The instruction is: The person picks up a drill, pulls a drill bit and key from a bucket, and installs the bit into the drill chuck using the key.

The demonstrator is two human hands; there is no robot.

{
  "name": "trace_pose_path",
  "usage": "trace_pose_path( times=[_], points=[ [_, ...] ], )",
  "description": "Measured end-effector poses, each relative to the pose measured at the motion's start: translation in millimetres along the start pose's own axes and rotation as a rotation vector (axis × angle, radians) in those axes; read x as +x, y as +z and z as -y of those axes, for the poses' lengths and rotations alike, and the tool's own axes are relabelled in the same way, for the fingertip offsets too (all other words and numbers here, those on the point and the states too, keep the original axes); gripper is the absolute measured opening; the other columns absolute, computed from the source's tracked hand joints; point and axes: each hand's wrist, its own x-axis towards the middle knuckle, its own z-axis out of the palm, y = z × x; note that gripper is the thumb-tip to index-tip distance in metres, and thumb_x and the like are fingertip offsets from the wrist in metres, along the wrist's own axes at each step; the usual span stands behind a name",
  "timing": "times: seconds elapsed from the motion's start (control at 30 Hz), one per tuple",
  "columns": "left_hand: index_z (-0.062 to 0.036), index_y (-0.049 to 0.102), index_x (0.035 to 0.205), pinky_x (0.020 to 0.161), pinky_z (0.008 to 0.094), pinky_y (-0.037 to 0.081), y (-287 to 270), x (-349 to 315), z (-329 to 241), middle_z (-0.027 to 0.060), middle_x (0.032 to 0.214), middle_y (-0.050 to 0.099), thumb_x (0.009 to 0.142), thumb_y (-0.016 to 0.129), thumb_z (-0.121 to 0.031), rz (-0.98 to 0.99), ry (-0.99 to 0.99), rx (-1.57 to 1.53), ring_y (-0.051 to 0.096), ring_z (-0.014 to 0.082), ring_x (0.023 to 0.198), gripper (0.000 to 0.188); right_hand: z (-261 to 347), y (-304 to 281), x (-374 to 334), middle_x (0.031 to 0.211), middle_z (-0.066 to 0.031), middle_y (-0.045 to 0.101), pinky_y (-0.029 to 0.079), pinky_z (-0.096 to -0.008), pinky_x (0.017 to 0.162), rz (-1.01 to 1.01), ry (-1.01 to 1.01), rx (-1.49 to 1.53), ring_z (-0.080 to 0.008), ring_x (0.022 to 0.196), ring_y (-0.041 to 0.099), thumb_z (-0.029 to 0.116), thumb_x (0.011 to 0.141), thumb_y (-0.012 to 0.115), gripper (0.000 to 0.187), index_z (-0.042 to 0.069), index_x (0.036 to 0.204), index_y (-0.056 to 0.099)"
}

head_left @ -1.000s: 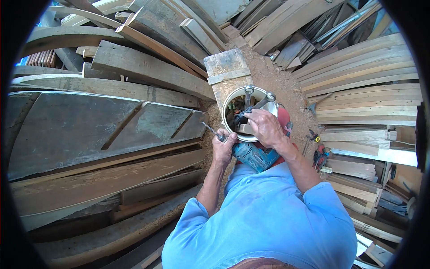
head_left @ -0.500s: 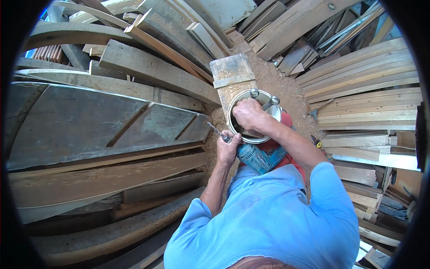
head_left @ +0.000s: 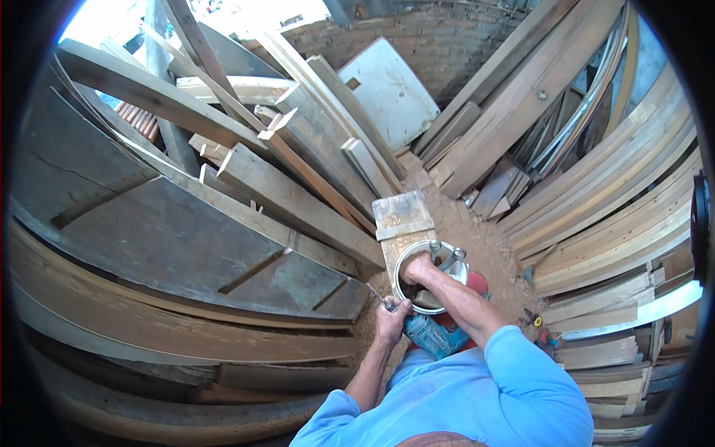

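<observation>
Bucket: white bucket (head_left: 456, 270) on the sawdust floor (head_left: 477, 231), at about 12 o'clock from the person's chest, just below a short wooden block (head_left: 402, 216).
Right hand: right hand (head_left: 417, 270) is down inside the bucket, past its rim at the 9 o'clock side; the fingers are sunk among the contents, so I cannot tell whether they are curled on anything or loose.
Left hand: left hand (head_left: 391, 322) sits just outside the bucket at 7 o'clock, grip closed round a thin metal tool (head_left: 376, 296), some bit or screwdriver, its tip pointing up toward 11 o'clock.
Bucket contents: a couple of metal fittings (head_left: 445, 257) stand up near the far rim; the rest is dark and too small to make out.
Drill: blue power drill (head_left: 432, 334) lies between the forearms, touching the bucket's near side, with something red (head_left: 477, 284) beside it at 3 o'clock.
Surroundings: planks (head_left: 283, 201) and boards lean and stack all around, with a brick wall (head_left: 447, 45) at the far end.
Progress: by my reckoning this is the rummaging stage; one tool is already out and in hand, the drill lies unheld, and whatever the right hand is after has not come out of the bucket.
</observation>
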Motion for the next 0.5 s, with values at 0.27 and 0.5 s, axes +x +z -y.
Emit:
trace_pose_path(
  times=[0.27,0.5],
  points=[
    [-0.0075,0.050,0.090,0.069,0.0328,0.060,0,3,3,0.0079,0.080,0.067,0.091,0.079,-0.016,-0.012,-0.007,0.002,0.069,0.0187,0.070,0.030,-8,32,26,0.098,-0.0078,0.076,0.057,-0.0425,0.074,-0.095,0.011,0.014,-0.0256,0.093,0.073,0.019,0.065,0.076,0.025,0.018,0.089,0.080],
    [-0.0068,0.050,0.094,0.069,0.0328,0.059,-2,3,5,0.0087,0.081,0.067,0.090,0.080,-0.018,-0.003,-0.022,-0.041,0.070,0.0199,0.071,0.033,-24,83,104,0.086,-0.0058,0.076,0.057,-0.0437,0.063,-0.063,0.022,0.124,-0.0231,0.085,0.075,0.013,0.049,0.075,0.025,0.020,0.073,0.078]
  ],
)
